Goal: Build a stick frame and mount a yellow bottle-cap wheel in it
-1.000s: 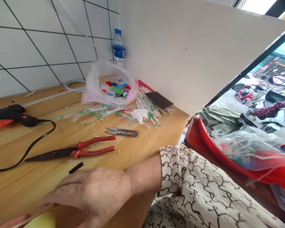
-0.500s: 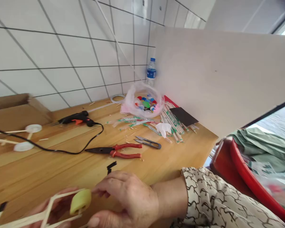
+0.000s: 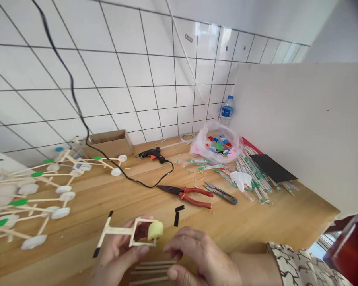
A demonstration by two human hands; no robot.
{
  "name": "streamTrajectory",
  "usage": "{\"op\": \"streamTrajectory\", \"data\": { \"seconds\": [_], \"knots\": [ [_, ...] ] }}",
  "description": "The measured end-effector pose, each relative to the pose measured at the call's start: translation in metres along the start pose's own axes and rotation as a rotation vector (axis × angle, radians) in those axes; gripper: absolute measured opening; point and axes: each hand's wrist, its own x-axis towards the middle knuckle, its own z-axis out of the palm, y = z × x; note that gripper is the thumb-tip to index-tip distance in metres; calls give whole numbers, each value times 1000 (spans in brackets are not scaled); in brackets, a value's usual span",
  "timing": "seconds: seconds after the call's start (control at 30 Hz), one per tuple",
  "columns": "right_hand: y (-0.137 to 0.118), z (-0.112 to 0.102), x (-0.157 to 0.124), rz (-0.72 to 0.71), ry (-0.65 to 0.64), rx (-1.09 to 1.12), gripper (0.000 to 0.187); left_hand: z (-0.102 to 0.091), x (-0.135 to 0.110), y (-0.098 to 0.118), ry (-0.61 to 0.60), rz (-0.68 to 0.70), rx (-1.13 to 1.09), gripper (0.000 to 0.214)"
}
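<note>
My left hand (image 3: 119, 254) grips a small stick frame (image 3: 119, 230) made of pale wooden sticks, T-shaped at one end with black tips. Its other end forms a fork around a yellow cap (image 3: 155, 230), set on a thin cross stick. My right hand (image 3: 204, 254) hovers just right of the fork, with thumb and curled fingers apart and nothing visible between them. Beneath the hands lie several loose wooden sticks (image 3: 150, 272), partly hidden by the right thumb. Two black strips (image 3: 177, 217) rest on the table beyond.
Red-handled pliers (image 3: 193, 194), thread snips (image 3: 222, 193) and a glue gun (image 3: 152, 154) with a trailing cord lie ahead. A bag of bottle caps (image 3: 217, 145) and wrapped chopsticks (image 3: 253, 174) are at the back right. Several stick models with white wheels (image 3: 61, 212) stand at left.
The view has swung left and up, bringing the stick models into sight. The left hand with the stick frame now shows more fully, and the right hand remains beside the yellow cap.
</note>
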Motion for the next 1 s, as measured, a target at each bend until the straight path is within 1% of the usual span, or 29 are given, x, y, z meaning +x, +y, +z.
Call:
{"op": "streamTrajectory", "data": {
  "seconds": [0.03, 0.1, 0.17, 0.23, 0.3, 0.33, 0.43, 0.57, 0.63, 0.8, 1.0],
  "knots": [
    [-2, -1, 0, -9, -5, -4, 48, 0, 0, 0, -14, -5, -10, 42],
    [-4, -2, 1, -3, -25, -12, 48, -2, 1, -5, 7, 25, -45, 42],
    [-4, -4, 2, 28, -54, -22, 47, -4, 3, -11, -2, 38, -74, 46],
    [0, -5, 2, 76, -80, -34, 41, -6, 6, -16, -6, 56, -111, 47],
    [7, -5, 1, 133, -103, -42, 35, -7, 8, -20, -72, 17, -120, 49],
    [10, -5, 1, 161, -112, -44, 32, -7, 9, -21, -76, 10, -143, 49],
    [19, -3, -1, 207, -136, -56, 27, -4, 7, -24, -16, 45, -226, 50],
    [25, 1, -5, 225, -150, -65, 26, -4, 6, -26, -13, 49, -234, 54],
    [27, 2, -7, 238, -155, -64, 25, -6, 7, -27, -41, 58, -211, 54],
    [28, 1, -6, 243, -156, -72, 24, -12, 10, -29, -155, 72, -185, 46],
    [30, 0, -5, 245, -167, -78, 25, -9, 9, -31, -188, 103, -192, 44]
  ]
}}
